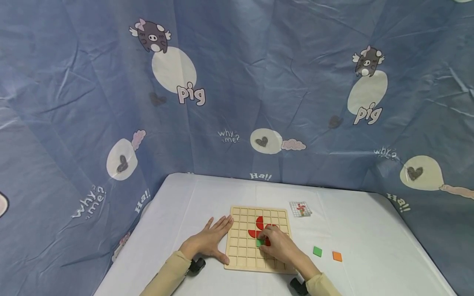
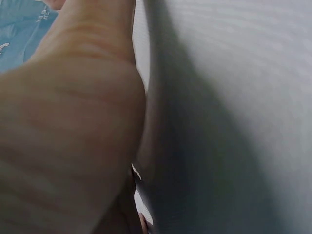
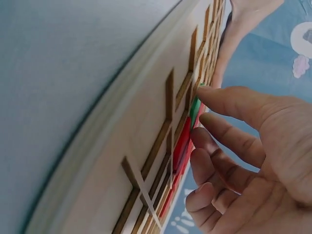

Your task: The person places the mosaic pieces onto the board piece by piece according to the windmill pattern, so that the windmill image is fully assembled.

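A square wooden grid board [image 1: 240, 251] lies on the table in the head view. Spread over its left edge, the left hand [image 1: 211, 240] has straight fingers touching the rim, thumb by the lower corner. Thumb and fingers of the right hand [image 1: 279, 245] are curled about a green square tile [image 1: 260, 243] at a cell near the board's middle. The right wrist view shows the thumb and forefinger at the edge of this green tile [image 3: 195, 108]. Red rounded pieces [image 1: 259, 222] sit in cells around it, some partly hidden by the right hand.
To the right of the board lie another green tile [image 1: 317, 251] and an orange tile [image 1: 337, 256]. A small card [image 1: 300, 209] with a gridded red flower picture lies beyond them. The white-covered table [image 1: 200, 201] meets a blue printed curtain [image 1: 229, 107] behind.
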The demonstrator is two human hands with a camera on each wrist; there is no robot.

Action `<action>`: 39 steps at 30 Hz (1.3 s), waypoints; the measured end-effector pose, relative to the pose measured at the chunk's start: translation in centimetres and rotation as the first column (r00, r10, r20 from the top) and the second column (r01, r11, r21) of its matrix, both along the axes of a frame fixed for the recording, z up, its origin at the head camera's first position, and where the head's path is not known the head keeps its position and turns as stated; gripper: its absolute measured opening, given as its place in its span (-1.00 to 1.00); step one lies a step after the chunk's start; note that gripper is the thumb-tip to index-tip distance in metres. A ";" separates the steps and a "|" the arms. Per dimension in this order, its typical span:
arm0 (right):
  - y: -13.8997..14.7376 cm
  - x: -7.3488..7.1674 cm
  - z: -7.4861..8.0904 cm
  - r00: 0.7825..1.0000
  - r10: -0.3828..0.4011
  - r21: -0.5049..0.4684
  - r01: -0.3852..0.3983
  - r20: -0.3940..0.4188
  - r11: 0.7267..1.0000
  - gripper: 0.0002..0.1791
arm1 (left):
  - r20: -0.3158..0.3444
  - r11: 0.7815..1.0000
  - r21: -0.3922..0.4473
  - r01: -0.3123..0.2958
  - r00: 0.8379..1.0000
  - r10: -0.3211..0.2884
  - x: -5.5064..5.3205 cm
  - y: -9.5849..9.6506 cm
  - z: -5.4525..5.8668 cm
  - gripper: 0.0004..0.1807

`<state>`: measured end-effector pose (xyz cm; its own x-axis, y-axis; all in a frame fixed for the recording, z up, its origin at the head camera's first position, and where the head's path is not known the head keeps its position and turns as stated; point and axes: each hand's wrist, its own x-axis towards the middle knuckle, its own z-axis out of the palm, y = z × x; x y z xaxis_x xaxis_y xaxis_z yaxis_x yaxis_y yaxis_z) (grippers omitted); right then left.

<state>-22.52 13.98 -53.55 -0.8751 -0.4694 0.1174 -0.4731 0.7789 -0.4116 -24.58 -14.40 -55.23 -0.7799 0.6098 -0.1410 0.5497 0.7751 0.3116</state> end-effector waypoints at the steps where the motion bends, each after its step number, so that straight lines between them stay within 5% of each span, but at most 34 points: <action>1: 0.1 0.1 0.1 1.000 -0.005 -0.013 0.005 0.005 1.000 -0.73 | 0.001 1.000 0.002 0.001 1.000 -0.001 0.0 0.0 0.0 0.49; 10: 2.8 0.7 1.7 0.997 -0.068 -0.105 0.071 0.032 0.992 -0.72 | 0.003 1.000 -0.008 -0.009 1.000 0.009 -0.3 0.0 -0.1 0.49; 21: 9.7 1.3 2.4 0.975 -0.207 -0.178 0.218 0.077 0.960 -0.66 | 0.014 1.000 0.000 -0.004 1.000 0.004 -0.1 -0.1 0.2 0.46; 39: 20.4 4.0 1.5 0.908 -0.363 -0.067 0.383 0.209 0.921 -0.47 | 0.004 1.000 0.010 0.005 1.000 -0.005 -0.1 -0.2 -0.1 0.47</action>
<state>-18.54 34.38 -52.02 -0.9944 -0.0987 -0.0371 -0.0619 0.8312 -0.5525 -24.69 -14.61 -55.30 -0.7760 0.6153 -0.1385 0.5524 0.7690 0.3216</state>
